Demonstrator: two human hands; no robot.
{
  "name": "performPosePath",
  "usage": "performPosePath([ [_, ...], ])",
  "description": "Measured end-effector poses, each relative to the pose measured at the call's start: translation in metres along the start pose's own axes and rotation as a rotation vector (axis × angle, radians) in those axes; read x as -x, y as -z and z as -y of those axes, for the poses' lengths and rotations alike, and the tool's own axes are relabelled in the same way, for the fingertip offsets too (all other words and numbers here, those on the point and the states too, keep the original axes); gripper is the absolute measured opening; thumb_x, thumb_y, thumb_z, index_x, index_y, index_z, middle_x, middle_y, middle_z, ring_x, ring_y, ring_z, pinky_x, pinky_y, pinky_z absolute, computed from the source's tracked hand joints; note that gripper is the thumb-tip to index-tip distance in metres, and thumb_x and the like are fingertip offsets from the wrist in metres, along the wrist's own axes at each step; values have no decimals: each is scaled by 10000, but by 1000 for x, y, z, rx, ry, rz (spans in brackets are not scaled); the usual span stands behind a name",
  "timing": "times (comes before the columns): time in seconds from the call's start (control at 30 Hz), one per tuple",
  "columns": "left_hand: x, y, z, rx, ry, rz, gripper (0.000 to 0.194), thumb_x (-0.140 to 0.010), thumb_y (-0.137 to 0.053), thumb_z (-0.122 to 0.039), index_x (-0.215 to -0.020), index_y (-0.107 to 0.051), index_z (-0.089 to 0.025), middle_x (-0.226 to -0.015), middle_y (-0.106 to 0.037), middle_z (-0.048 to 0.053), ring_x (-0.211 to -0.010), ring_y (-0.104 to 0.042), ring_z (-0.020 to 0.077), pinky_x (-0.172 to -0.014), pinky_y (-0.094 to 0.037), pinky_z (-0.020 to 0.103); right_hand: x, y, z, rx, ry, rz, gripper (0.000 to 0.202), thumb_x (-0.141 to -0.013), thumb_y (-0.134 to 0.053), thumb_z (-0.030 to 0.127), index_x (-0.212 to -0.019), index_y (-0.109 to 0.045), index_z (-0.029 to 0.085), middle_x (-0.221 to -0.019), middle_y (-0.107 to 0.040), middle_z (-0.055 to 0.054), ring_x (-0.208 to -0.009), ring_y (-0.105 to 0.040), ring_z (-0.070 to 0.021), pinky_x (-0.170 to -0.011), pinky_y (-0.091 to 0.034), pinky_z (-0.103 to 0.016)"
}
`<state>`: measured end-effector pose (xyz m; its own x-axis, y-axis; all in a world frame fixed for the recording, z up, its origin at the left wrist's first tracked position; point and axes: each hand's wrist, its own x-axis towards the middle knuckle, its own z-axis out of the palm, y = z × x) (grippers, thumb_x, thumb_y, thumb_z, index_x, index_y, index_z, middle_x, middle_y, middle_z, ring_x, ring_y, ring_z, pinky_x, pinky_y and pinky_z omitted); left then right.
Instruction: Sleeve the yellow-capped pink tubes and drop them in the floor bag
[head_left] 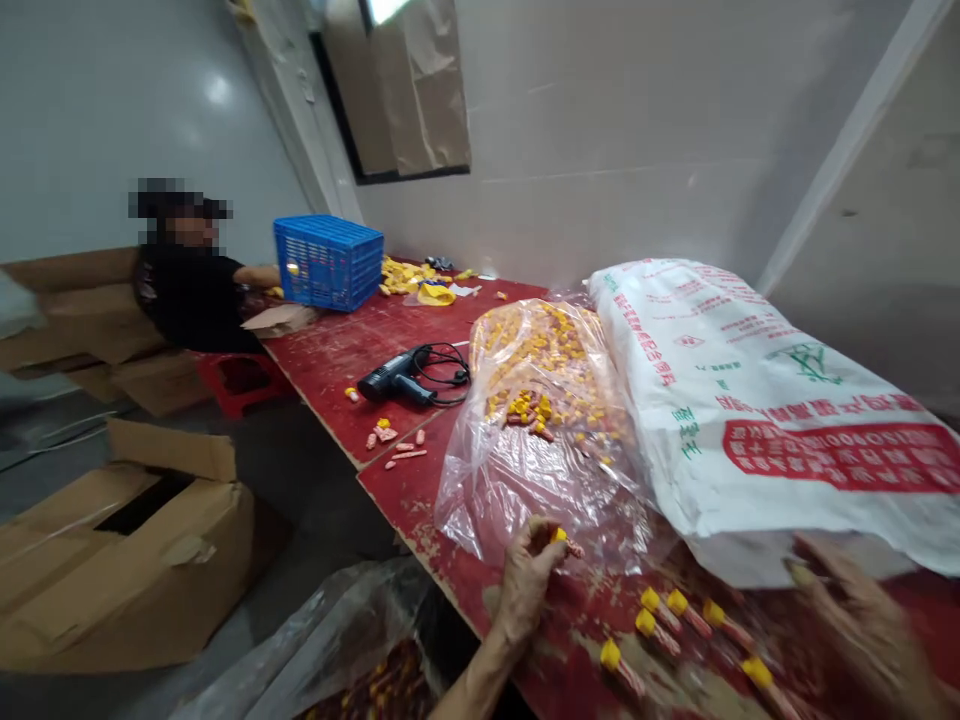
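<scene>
My left hand is closed, with a small yellow-capped tube pinched between thumb and fingers at the near edge of the clear plastic bag. The tube has a pink and white patterned body. My right hand is smeared by motion near the lower edge of the white sack; whether it holds anything is not clear. Between my hands, several loose yellow-capped tubes lie on the red table. More capped tubes fill the far part of the bag.
A black heat gun with its coiled cord lies left of the bag, near several pink pieces. Farther back stand a blue crate and a yellow pile. A co-worker sits there. Cardboard box on the floor.
</scene>
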<state>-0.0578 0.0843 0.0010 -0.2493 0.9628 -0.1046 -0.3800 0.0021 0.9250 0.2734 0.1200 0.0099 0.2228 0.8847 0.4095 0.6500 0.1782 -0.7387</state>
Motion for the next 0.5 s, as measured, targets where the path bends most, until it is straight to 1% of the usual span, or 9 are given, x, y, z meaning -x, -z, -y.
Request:
performPosePath([
  [0.03, 7, -5, -1, 53, 40, 17, 204, -631, -675, -203, -819, -604, -169, -657, -662, -6, -637, -639, 140, -644, -469, 245, 14, -1, 10, -69, -105, 61, 417, -706, -623, 593, -950, -708, 264, -962, -680, -156, -821, -646, -261, -694, -498, -397],
  [0.07, 14, -10, -1, 94, 76, 32, 216, -619, -692, -199, -815, -608, -166, -657, -664, -9, -638, -636, 133, -647, -468, 238, 28, -2, 23, -146, -155, 154, 428, -731, -609, 563, -1009, -693, 248, -1008, -678, -123, -874, -645, -262, -728, -513, -390],
  [0.13, 28, -21, 1, 143, 145, 76, 232, -609, -719, -192, -817, -619, -165, -695, -668, -11, -653, -627, 117, -652, -472, 225, 54, -8, 50, -254, -89, 350, 363, -750, -624, 491, -1001, -697, 238, -1057, -668, -83, -964, -624, -254, -809, -516, -367],
  [0.17, 36, -26, 3, 151, 182, 112, 239, -615, -727, -196, -827, -623, -167, -720, -668, -11, -660, -622, 113, -649, -476, 221, 64, -12, 63, -281, -40, 400, 314, -770, -620, 447, -994, -702, 244, -1033, -674, -71, -959, -623, -240, -819, -515, -354],
  [0.2, 43, -30, 5, 150, 217, 156, 244, -628, -731, -207, -845, -625, -170, -739, -667, -9, -663, -618, 111, -636, -480, 218, 71, -16, 73, -298, -14, 444, 303, -790, -613, 418, -1030, -690, 250, -1042, -671, -64, -965, -620, -229, -830, -513, -348],
  [0.27, 56, -37, 8, 132, 268, 233, 258, -655, -731, -240, -879, -620, -175, -764, -659, -5, -656, -610, 115, -584, -485, 216, 80, -21, 87, -283, 26, 489, 280, -812, -609, 374, -1059, -678, 262, -1032, -673, -55, -960, -619, -214, -837, -509, -343],
  [0.33, 66, -41, 12, 118, 276, 246, 286, -647, -746, -255, -888, -614, -174, -784, -647, -4, -645, -601, 112, -550, -486, 208, 85, -22, 94, -248, 45, 503, 271, -822, -605, 349, -1072, -670, 268, -1032, -674, -48, -964, -616, -208, -851, -502, -346],
  [0.4, 70, -43, 14, 121, 268, 207, 306, -626, -764, -253, -876, -610, -167, -797, -639, -4, -646, -601, 106, -554, -494, 202, 87, -21, 95, -212, 82, 524, 275, -835, -589, 328, -1095, -658, 273, -1052, -670, -43, -986, -608, -204, -885, -487, -349],
  [0.5, 70, -44, 13, 167, 264, 126, 327, -601, -778, -251, -867, -609, -165, -768, -631, -12, -617, -602, 99, -540, -499, 196, 89, -20, 93, -139, 158, 538, 313, -854, -549, 310, -1156, -626, 275, -1115, -652, -46, -1054, -582, -210, -948, -453, -374],
])
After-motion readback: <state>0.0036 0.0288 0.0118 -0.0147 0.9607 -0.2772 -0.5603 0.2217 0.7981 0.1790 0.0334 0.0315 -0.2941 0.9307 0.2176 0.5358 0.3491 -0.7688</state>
